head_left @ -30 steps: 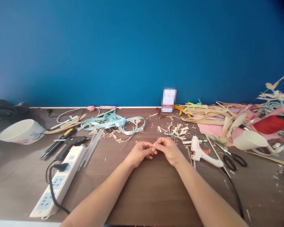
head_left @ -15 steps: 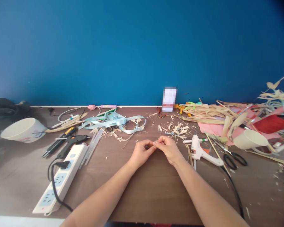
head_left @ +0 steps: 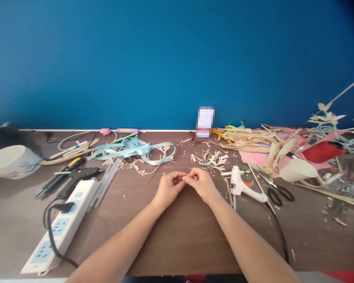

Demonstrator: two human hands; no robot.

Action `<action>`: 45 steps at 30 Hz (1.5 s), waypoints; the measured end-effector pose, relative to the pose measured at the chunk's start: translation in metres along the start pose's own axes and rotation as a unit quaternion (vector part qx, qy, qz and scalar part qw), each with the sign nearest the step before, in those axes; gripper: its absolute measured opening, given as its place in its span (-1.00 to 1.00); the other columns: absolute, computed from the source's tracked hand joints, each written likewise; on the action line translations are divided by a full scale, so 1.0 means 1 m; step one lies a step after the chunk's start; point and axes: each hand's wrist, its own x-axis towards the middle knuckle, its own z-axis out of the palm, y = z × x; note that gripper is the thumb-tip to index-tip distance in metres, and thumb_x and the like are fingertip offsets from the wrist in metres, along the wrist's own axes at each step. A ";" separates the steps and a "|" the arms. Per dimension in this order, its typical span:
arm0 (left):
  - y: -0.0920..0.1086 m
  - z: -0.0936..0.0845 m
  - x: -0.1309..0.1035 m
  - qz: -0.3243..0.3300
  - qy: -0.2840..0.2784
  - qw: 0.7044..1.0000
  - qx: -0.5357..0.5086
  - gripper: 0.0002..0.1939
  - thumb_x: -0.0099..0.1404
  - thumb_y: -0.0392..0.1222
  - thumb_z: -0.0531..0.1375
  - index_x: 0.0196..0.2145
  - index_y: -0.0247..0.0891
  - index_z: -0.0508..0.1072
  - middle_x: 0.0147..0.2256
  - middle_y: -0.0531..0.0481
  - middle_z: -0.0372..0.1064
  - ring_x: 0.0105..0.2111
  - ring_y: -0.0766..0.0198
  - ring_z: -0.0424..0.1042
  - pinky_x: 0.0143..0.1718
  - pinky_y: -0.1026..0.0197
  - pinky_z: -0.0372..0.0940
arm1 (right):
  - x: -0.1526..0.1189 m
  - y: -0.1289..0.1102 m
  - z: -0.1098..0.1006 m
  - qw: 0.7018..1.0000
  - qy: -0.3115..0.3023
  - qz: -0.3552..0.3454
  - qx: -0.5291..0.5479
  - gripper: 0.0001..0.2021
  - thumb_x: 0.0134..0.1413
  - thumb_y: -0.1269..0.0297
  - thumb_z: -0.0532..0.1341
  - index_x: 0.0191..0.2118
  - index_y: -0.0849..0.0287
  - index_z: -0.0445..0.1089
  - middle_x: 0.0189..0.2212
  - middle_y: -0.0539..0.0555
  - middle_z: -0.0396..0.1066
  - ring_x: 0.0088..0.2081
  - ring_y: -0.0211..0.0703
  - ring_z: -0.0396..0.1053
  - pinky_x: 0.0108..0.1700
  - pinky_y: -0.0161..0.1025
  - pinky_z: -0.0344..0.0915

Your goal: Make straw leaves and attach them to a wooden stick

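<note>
My left hand (head_left: 170,190) and my right hand (head_left: 202,184) meet fingertip to fingertip above the middle of the brown table (head_left: 183,239). Both are closed in a pinch. Whatever lies between the fingers is too small to make out. Just beyond them are pale husk-like scraps (head_left: 216,159). A white glue gun (head_left: 238,184) lies to the right of my right hand, with a green-banded white pen (head_left: 234,172) by its nozzle. Left of my left hand, light blue ribbon (head_left: 135,148) is heaped in loops.
A white power strip (head_left: 73,220), a black glue gun (head_left: 78,177) and clear glue sticks (head_left: 106,184) lie at left, near a white bowl (head_left: 13,161). At right are scissors (head_left: 279,192), a white cup (head_left: 297,170) and piled dried strips (head_left: 253,139). A blue wall (head_left: 177,63) stands behind.
The whole scene has shifted slightly left in view as the camera turned. My two hands keep the same pinched pose, fingertips together.
</note>
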 end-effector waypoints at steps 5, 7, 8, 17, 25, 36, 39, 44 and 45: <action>-0.001 0.000 0.001 -0.015 0.004 1.000 -0.018 -0.82 0.04 -0.18 0.17 -0.44 -0.35 0.47 -0.49 -0.04 0.43 -0.50 0.32 0.34 -0.43 0.30 0.23 | -0.003 -0.001 0.000 0.995 0.035 -0.048 -0.080 -0.78 -0.21 0.24 0.21 -0.63 0.19 0.16 -0.72 -0.17 -0.08 -0.63 -0.39 -0.10 -0.58 -0.39 -0.10; 0.001 0.000 0.002 -0.025 0.006 0.999 -0.022 -0.81 0.03 -0.15 0.18 -0.48 -0.35 0.47 -0.54 -0.01 0.40 -0.58 0.37 0.28 -0.51 0.34 0.19 | -0.004 -0.002 0.000 0.992 0.053 -0.061 -0.096 -0.78 -0.19 0.23 0.20 -0.63 0.19 0.17 -0.71 -0.17 -0.07 -0.63 -0.39 -0.08 -0.57 -0.39 -0.08; 0.001 0.000 0.002 -0.029 0.009 0.999 -0.023 -0.81 0.03 -0.14 0.18 -0.49 -0.35 0.47 -0.57 0.01 0.38 -0.61 0.40 0.25 -0.56 0.35 0.16 | -0.004 -0.002 0.000 0.991 0.059 -0.065 -0.100 -0.78 -0.19 0.23 0.20 -0.63 0.19 0.17 -0.71 -0.16 -0.07 -0.63 -0.39 -0.08 -0.57 -0.39 -0.07; -0.004 0.003 0.007 -0.039 0.022 0.993 -0.108 -0.81 -0.01 -0.15 0.21 -0.47 -0.35 0.47 -0.59 0.04 0.34 -0.68 0.48 0.11 -0.67 0.39 0.05 | -0.003 -0.002 -0.001 0.991 0.066 -0.088 -0.078 -0.81 -0.17 0.20 0.21 -0.58 0.20 0.24 -0.70 -0.16 -0.05 -0.63 -0.39 -0.05 -0.57 -0.39 -0.02; -0.010 -0.007 0.022 -0.054 0.117 0.954 -0.271 -0.81 -0.07 -0.17 0.25 -0.48 -0.34 0.43 -0.55 0.03 0.34 -0.64 0.49 0.16 -0.67 0.40 0.06 | -0.006 -0.059 -0.052 0.951 0.261 -0.163 -0.001 -0.83 -0.09 0.20 0.16 -0.40 0.19 0.31 -0.53 -0.03 0.29 -0.52 -0.33 0.18 -0.44 -0.36 0.13; -0.007 -0.004 0.020 -0.065 0.102 0.945 -0.303 -0.80 -0.12 -0.17 0.28 -0.50 -0.33 0.45 -0.49 0.04 0.34 -0.67 0.53 0.12 -0.69 0.38 0.02 | -0.013 -0.019 -0.040 0.797 0.004 0.013 -0.604 -0.78 -0.01 0.24 0.09 -0.22 0.18 0.32 -0.44 0.12 0.41 -0.34 -0.08 0.34 -0.33 -0.24 0.14; -0.008 -0.004 0.020 -0.064 0.087 0.950 -0.293 -0.80 -0.10 -0.16 0.27 -0.49 -0.33 0.46 -0.53 0.06 0.32 -0.70 0.54 0.10 -0.69 0.39 0.00 | -0.004 -0.003 -0.033 0.764 0.009 0.038 -0.644 -0.79 0.06 0.23 0.02 -0.25 0.19 0.29 -0.45 0.15 0.41 -0.36 -0.06 0.37 -0.36 -0.24 0.13; -0.009 -0.003 0.019 -0.066 0.077 0.951 -0.294 -0.79 -0.10 -0.15 0.27 -0.49 -0.34 0.45 -0.56 0.07 0.30 -0.71 0.55 0.09 -0.70 0.38 -0.02 | -0.001 -0.007 -0.040 0.747 -0.008 0.036 -0.664 -0.84 0.05 0.30 0.01 -0.36 0.16 0.31 -0.48 0.12 0.42 -0.39 -0.08 0.38 -0.39 -0.26 0.12; -0.009 -0.003 0.019 -0.068 0.075 0.950 -0.295 -0.79 -0.09 -0.15 0.27 -0.49 -0.34 0.45 -0.56 0.07 0.30 -0.71 0.54 0.08 -0.69 0.38 -0.02 | -0.002 -0.009 -0.045 0.741 -0.009 0.036 -0.670 -0.84 0.05 0.31 0.01 -0.37 0.16 0.32 -0.48 0.12 0.42 -0.39 -0.08 0.38 -0.39 -0.26 0.12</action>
